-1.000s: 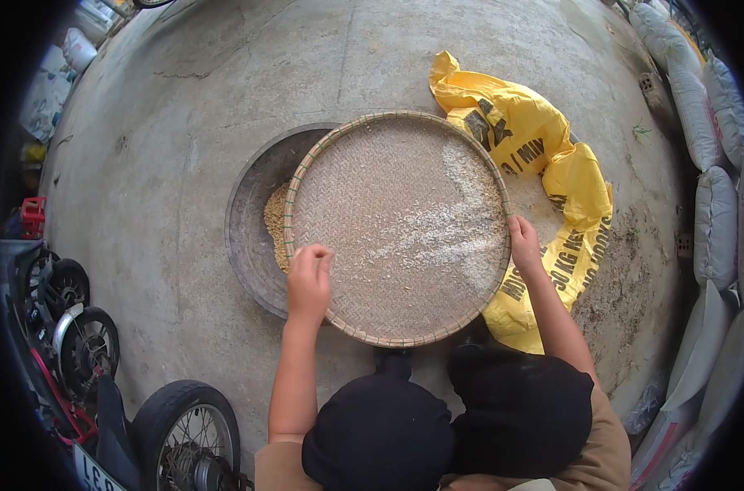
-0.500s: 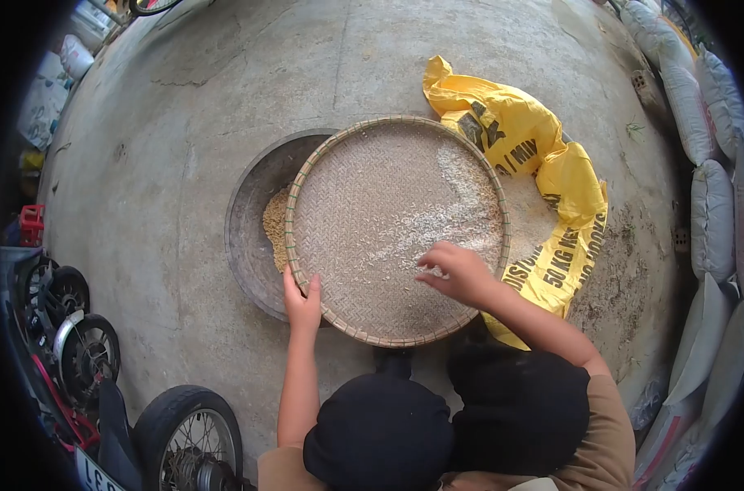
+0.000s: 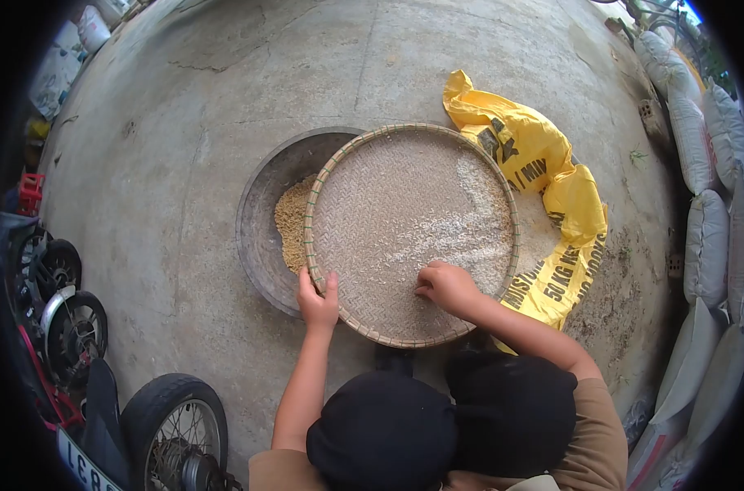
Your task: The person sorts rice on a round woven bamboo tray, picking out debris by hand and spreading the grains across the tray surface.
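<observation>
A round, flat woven winnowing basket [image 3: 364,196] lies over my knees, tilted a little. White and pale broken grains [image 3: 454,233] are spread on its right half. My left hand [image 3: 317,303] grips the lower left rim, thumb over the inside edge. Inside the basket, near the lower edge of the grains, my right hand [image 3: 447,288] has its fingertips pinched together, pointing down at the weave. Whatever sits between those fingers is too small to make out. Under the basket's left side stands a wide dark basin [image 3: 256,233] with a heap of yellowish unhusked grain [image 3: 290,225].
A yellow printed sack [image 3: 576,204] lies crumpled around the basket's right side. Stacked white sacks [image 3: 703,245] line the far right. At lower left are motorbike wheels [image 3: 171,417] and a red plastic item [image 3: 30,194]. Cracked concrete floor [image 3: 184,147] stretches ahead.
My right hand has come down and its fingers, loosely apart before, are now pinched near the weave. My left hand keeps its hold on the rim. The whole view has shifted slightly.
</observation>
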Motion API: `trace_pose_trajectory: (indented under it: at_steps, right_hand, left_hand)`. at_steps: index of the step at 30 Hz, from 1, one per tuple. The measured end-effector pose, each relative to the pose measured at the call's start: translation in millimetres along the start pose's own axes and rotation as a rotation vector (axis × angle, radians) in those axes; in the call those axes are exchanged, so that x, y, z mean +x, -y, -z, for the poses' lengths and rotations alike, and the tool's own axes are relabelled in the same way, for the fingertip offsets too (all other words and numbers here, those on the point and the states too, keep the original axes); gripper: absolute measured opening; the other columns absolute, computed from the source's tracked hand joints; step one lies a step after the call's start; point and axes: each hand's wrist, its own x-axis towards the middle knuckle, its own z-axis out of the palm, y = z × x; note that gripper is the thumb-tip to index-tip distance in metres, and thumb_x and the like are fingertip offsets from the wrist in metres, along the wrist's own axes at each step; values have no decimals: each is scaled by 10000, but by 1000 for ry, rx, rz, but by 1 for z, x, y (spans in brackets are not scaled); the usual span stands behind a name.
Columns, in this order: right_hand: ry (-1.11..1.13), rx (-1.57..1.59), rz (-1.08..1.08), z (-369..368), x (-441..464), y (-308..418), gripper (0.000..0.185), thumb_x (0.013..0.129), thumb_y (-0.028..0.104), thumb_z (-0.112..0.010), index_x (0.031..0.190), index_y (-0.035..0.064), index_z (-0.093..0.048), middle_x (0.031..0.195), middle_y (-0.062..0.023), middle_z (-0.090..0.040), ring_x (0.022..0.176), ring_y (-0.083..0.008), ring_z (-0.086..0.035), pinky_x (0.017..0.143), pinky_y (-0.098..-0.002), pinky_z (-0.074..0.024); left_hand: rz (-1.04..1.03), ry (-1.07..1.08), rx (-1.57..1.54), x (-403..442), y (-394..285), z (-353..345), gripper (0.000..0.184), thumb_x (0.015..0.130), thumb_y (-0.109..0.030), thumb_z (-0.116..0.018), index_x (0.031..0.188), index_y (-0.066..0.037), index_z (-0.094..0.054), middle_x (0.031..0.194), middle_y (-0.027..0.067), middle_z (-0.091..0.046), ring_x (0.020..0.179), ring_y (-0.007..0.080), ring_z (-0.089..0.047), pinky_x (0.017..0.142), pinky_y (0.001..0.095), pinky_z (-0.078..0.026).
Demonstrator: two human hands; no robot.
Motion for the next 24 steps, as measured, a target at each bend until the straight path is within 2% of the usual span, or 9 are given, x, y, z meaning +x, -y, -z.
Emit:
trace_pose_trajectory:
  at_steps: [2,4,5,8,14,24]
  right_hand:
    - [8,-66,-1,0,1,2,127,734,183,-636,721,69,-581,763,-99,-561,768,-296,-578,651,-397,-462]
    - [14,-101,21,-1,1,0,135,734,188,-637,730,68,-575,768,-99,-560,765,-297,-577,647,-397,-463]
    - [22,-126,32,-2,1,-1,143,734,194,-637,739,68,-569,773,-98,-559,761,-298,-575,643,-396,-463]
    - [9,-231,87,-5,-2,-4,167,735,205,-639,760,67,-549,796,-98,-555,751,-296,-571,632,-397,-464]
    - [-12,-138,51,31,0,-1,166,736,201,-642,792,79,-544,832,-91,-552,772,-288,-566,664,-394,-461]
    - [81,-75,-30,16,-7,-6,117,731,183,-642,809,98,-618,852,-72,-564,845,-264,-560,717,-366,-460]
  left_hand:
    - [26,16,29,0,-2,2,430,821,-222,-592,1118,55,-450,962,136,-580,869,193,-557,771,314,-437]
    - [-4,-2,84,1,1,1,523,772,-289,-637,1128,46,-452,907,178,-608,826,271,-603,713,353,-461]
    - [-9,-14,79,0,4,2,523,772,-289,-637,1128,46,-452,907,178,-608,826,271,-603,713,353,-461]
    - [15,-5,191,-1,18,1,576,741,-370,-640,1132,15,-465,906,193,-613,836,350,-602,706,400,-467]
    - [10,-8,232,-4,6,2,584,746,-382,-629,1145,11,-464,915,199,-618,842,357,-604,705,408,-471]
    - [45,-10,258,-4,-2,2,580,746,-390,-622,1148,-3,-465,916,200,-615,845,366,-597,702,424,-469]
